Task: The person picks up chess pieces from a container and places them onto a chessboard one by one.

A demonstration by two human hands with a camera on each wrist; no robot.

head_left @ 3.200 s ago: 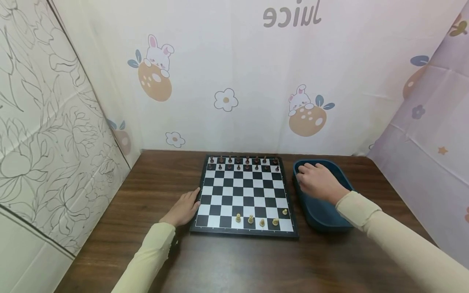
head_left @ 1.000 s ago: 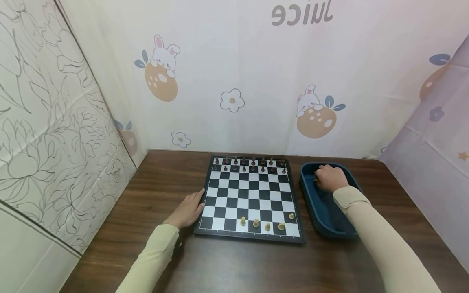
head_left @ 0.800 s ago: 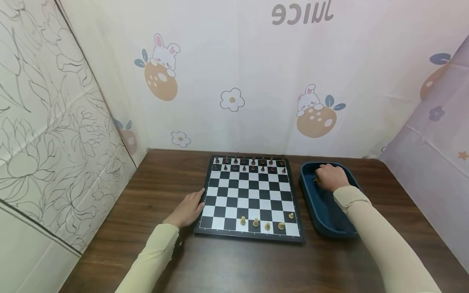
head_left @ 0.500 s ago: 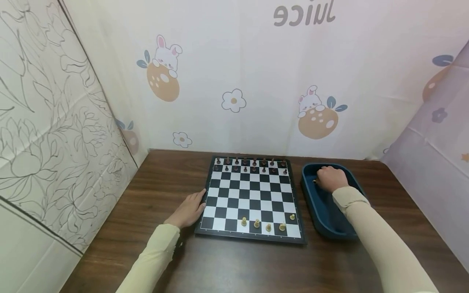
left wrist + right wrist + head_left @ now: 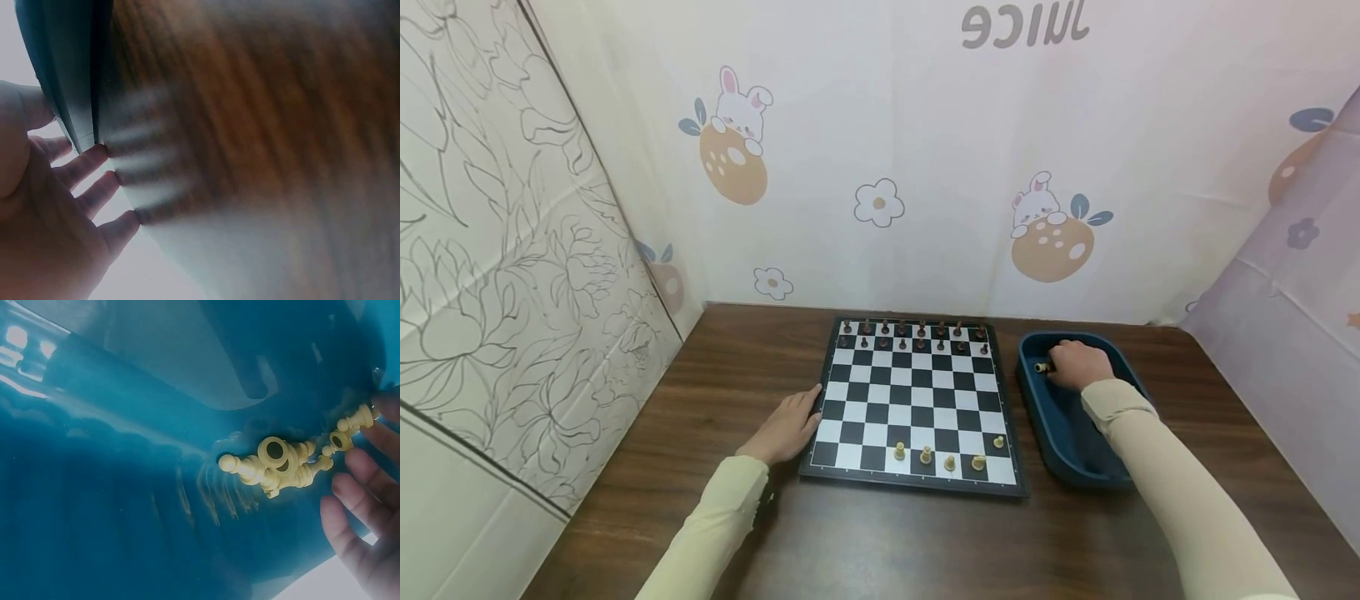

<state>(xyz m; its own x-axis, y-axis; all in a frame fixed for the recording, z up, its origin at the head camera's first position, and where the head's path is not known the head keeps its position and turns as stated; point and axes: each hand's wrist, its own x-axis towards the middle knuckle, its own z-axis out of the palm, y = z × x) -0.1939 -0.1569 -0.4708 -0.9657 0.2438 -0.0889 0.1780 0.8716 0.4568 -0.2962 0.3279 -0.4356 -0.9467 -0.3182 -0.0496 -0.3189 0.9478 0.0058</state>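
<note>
My left hand rests with extended fingers against the left edge of a black-and-white chessboard; the left wrist view shows its fingertips at the board's side. My right hand reaches down into a blue bin. In the right wrist view, its thumb and index finger pinch a pale chess pawn near the base. The other fingers lie close to a second pale piece. A heap of pale chess pieces lies on the bin floor. In the head view, one pale piece shows left of the hand.
Two rows of dark red chess pieces stand along the board's far side. Several pale pieces stand at the near right, one pale pawn a row ahead. The bin stands right of the board on a brown wooden table.
My right hand has gone deeper into the bin and lingers there; the pale piece beside it shows more now. The left hand stays at the board, and the head view has shifted slightly.
</note>
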